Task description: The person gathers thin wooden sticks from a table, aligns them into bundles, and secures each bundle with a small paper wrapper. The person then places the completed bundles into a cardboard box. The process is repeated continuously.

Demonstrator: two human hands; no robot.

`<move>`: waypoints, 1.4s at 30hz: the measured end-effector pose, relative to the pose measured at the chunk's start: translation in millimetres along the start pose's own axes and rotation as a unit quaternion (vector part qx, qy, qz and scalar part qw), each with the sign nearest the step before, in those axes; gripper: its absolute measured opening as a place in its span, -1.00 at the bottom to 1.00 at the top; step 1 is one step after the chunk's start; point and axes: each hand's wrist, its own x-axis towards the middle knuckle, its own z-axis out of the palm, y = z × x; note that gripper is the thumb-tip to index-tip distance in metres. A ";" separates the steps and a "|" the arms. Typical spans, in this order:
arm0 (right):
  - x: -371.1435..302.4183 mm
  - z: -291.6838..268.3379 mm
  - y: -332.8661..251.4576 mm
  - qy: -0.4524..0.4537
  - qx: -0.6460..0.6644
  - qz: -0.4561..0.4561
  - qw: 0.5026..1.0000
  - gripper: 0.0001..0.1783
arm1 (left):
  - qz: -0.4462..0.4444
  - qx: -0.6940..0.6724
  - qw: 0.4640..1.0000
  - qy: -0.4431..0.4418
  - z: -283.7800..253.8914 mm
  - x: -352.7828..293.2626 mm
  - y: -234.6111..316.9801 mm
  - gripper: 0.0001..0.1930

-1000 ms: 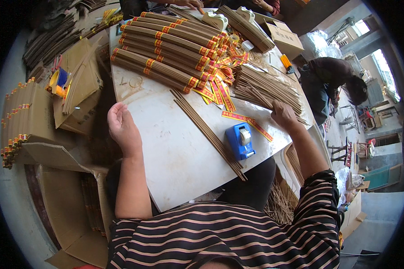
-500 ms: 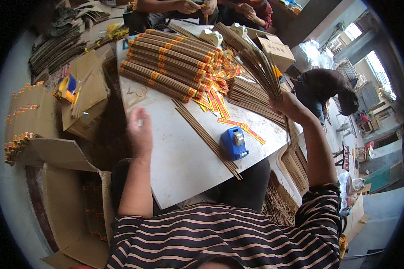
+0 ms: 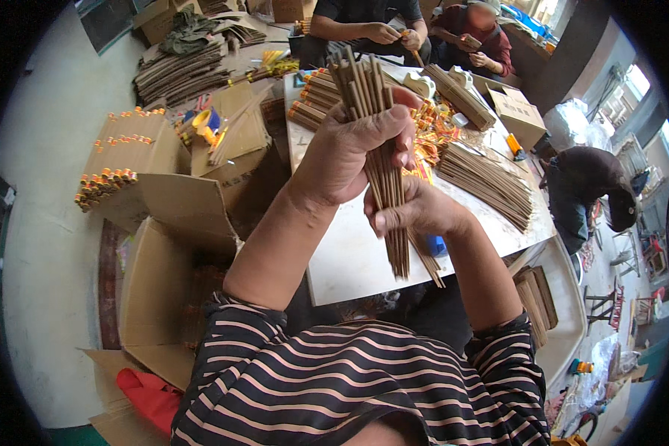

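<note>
Both my hands hold a bundle of thin brown sticks (image 3: 388, 182), which look like incense sticks, upright and slightly tilted in front of me. My left hand (image 3: 349, 152) is wrapped round the upper part. Lower down, my right hand (image 3: 420, 210) closes round the bundle from the right. Behind them, a blue tape dispenser (image 3: 436, 245) is mostly covered by my right hand and arm. A few loose sticks (image 3: 427, 262) lie beside it on the white table (image 3: 338, 271). Red and yellow paper strips (image 3: 426, 157) are heaped past my hands.
Banded stick bundles (image 3: 310, 114) lie at the table's far left, partly hidden. Loose sticks (image 3: 483, 182) are piled on the right. An open cardboard box (image 3: 145, 290) stands at my left, a white tray (image 3: 569, 327) with sticks at my right. Two people sit across; another bends over at right.
My right hand has brought the sticks from the right side of the table to the middle. My left hand, empty before, has come over and gripped them. The view has shifted left.
</note>
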 end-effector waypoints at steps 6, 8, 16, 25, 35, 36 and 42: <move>15.3 -4.9 19.4 0.068 -0.028 -0.068 0.995 -0.66 | -0.016 0.128 0.991 0.027 10.9 -4.8 0.6 -0.76; 20.0 -5.6 35.4 0.072 -0.019 -0.049 0.996 -0.69 | -0.027 0.133 0.990 0.037 -0.8 -8.5 -12.3 -0.77; 24.3 -8.8 60.5 0.051 0.027 -0.059 0.997 -0.71 | -0.027 0.125 0.991 0.026 -13.6 -7.4 -17.7 -0.78; 17.8 0.4 56.1 0.054 0.017 -0.065 0.996 -0.70 | -0.002 0.133 0.991 0.004 -18.0 -10.7 -9.9 -0.79; 14.4 6.7 52.4 0.088 -0.009 -0.110 0.990 -0.69 | 0.009 0.158 0.987 0.003 -14.4 -17.7 -5.2 -0.64; 15.7 5.1 56.9 0.085 -0.002 -0.112 0.990 -0.70 | 0.009 0.149 0.989 0.006 -13.6 -19.1 -4.2 -0.60; 8.6 8.0 54.9 0.085 0.020 -0.133 0.987 -0.70 | -0.013 0.169 0.986 0.000 -14.9 -27.8 1.7 -0.43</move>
